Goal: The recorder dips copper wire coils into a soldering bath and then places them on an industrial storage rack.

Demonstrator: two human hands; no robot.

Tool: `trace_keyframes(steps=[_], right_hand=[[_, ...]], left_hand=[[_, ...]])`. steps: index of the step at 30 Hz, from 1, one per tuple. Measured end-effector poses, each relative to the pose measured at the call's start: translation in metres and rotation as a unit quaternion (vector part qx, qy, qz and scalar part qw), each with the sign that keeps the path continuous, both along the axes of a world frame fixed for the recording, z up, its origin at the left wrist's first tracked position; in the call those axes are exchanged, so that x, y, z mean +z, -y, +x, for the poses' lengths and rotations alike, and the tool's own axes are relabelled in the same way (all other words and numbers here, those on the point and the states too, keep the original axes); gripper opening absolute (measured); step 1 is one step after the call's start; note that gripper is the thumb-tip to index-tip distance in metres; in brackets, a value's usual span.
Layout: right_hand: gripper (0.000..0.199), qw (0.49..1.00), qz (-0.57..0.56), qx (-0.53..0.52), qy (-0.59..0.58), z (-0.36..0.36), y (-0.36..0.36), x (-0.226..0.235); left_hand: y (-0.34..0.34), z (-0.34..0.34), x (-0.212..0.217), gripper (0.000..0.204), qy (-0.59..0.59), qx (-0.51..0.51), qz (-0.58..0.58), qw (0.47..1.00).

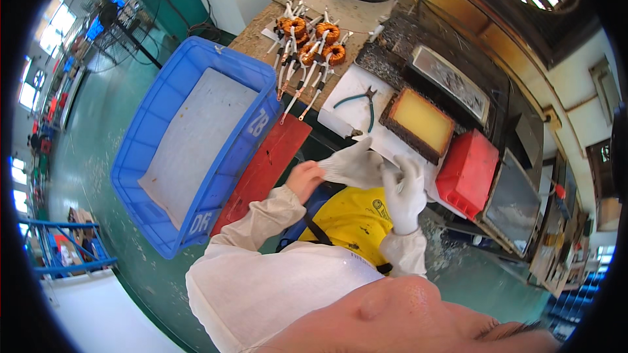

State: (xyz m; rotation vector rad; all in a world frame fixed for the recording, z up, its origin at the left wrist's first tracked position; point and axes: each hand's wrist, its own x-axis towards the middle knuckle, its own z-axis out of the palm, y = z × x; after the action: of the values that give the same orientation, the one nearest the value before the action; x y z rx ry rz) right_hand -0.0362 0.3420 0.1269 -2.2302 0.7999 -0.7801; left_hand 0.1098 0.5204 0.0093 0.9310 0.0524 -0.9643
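My bare left hand (pixel 304 182) is closed on the ribbed cuff of a limp white glove (pixel 356 165), which stretches toward my right hand. A matching white glove covers my right hand (pixel 404 195). Its fingers are raised and partly bent, a little apart, right beside the loose glove. Whether they touch it I cannot tell. Below both hands a yellow apron (pixel 350 219) with dark stains covers my lap. Just beyond them, green-handled cutters (pixel 370 106) lie on a white sheet on the bench.
A large blue crate (pixel 157 212) with a pale liner stands at the left by a red board (pixel 252 176). Several copper-wound ring coils (pixel 333 54) with white leads lie on the bench. To the right are a tray of yellowish material (pixel 422 123), a metal-topped trough (pixel 451 82) and a red bin (pixel 468 173).
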Motion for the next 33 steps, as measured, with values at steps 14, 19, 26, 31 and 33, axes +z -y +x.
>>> trace_keyframes(steps=[14, 19, 26, 31, 33], right_hand=[[0.03, 0.957, 0.09, 0.241, -0.134, 0.022, -0.036, -0.105], [0.026, 0.967, 0.175, 0.154, -0.102, 0.011, -0.037, -0.136], [0.016, 0.951, -0.153, 0.23, -0.139, 0.012, -0.032, -0.103], [0.018, 0.937, -0.199, 0.248, -0.144, 0.009, -0.036, -0.112], [0.018, 0.941, -0.187, 0.25, -0.135, 0.015, -0.037, -0.101]], left_hand=[[0.019, -0.022, 0.023, 0.009, 0.531, -0.162, 0.24, 0.796], [0.024, -0.033, 0.006, 0.011, 0.53, -0.184, 0.235, 0.794], [0.047, -0.046, 0.002, 0.038, 0.524, -0.403, 0.448, 0.602], [0.098, -0.007, -0.05, 0.067, -0.173, -0.215, 0.27, 0.922], [0.094, 0.005, -0.067, 0.073, -0.229, -0.197, 0.277, 0.912]])
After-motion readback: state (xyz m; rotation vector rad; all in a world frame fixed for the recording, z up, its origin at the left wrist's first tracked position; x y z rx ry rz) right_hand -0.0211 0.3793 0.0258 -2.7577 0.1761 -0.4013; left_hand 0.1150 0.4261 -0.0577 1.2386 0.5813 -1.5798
